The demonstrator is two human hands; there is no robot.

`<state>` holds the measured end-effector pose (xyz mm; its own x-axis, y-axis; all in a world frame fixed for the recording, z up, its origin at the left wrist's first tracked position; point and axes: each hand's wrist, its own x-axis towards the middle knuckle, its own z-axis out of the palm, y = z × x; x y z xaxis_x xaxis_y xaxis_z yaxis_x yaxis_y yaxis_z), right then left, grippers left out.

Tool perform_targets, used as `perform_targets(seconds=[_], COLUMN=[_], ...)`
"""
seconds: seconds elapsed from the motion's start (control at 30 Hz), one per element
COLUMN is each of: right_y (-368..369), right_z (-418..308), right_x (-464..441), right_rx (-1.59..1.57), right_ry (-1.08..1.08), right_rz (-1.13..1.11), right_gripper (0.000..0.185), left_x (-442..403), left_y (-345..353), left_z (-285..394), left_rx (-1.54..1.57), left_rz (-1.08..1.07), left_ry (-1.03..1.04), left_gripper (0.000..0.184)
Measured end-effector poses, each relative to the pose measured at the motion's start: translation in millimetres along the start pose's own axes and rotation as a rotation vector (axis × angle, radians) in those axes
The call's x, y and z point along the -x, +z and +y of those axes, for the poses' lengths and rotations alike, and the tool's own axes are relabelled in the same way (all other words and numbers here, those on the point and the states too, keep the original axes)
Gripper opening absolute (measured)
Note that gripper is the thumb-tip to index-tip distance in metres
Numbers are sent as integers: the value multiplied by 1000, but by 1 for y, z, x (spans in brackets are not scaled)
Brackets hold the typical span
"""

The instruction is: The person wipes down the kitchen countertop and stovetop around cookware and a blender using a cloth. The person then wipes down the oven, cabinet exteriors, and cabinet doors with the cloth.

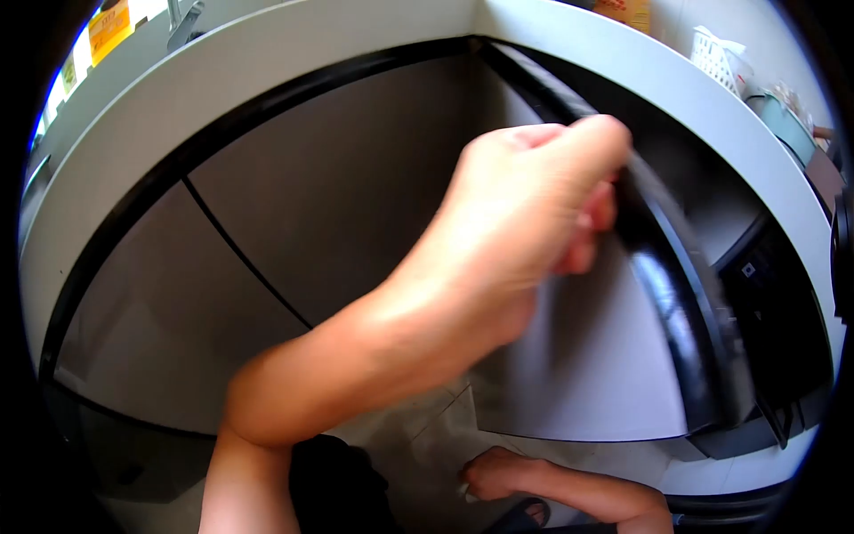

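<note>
A grey cabinet door (614, 365) with a black edge trim stands swung out from under a pale counter. My left hand (534, 196) reaches across the view, its fingers curled at the door's upper black edge. It is slightly blurred, and the exact contact of the fingertips is hidden. Low down, above the tiled floor, my right hand (494, 473) is closed in a fist. A small pale bit shows at its fingers, too small to name. Left of the open door are further grey cabinet fronts (142, 294), divided by a dark seam.
The pale countertop edge (294, 40) curves across the top. A white basket (714, 60) and a blue-grey tub (783, 125) sit at upper right. Behind the door is a dark space with a black boxy object (774, 294). A sandalled foot (534, 513) is below.
</note>
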<state>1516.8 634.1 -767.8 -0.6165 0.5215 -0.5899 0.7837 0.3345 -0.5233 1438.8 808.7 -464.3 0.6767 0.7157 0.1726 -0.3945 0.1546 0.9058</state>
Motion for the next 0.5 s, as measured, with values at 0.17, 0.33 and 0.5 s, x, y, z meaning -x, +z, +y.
perform_targets(seconds=[0.17, 0.33, 0.5], right_y=[-6, -2, -57], right_z=[-9, -5, -6], right_x=[-3, 2, 53], right_rx=[10, 9, -315], right_ry=[-51, -34, -41], right_rz=[-25, -69, -308], right_gripper=[30, 33, 40], left_x=[11, 19, 22], left_y=[-32, -48, -61], left_z=[11, 25, 32], left_rx=[9, 2, 20], left_rz=[45, 22, 21], left_ry=[-27, -90, -101], left_gripper=[31, 23, 20])
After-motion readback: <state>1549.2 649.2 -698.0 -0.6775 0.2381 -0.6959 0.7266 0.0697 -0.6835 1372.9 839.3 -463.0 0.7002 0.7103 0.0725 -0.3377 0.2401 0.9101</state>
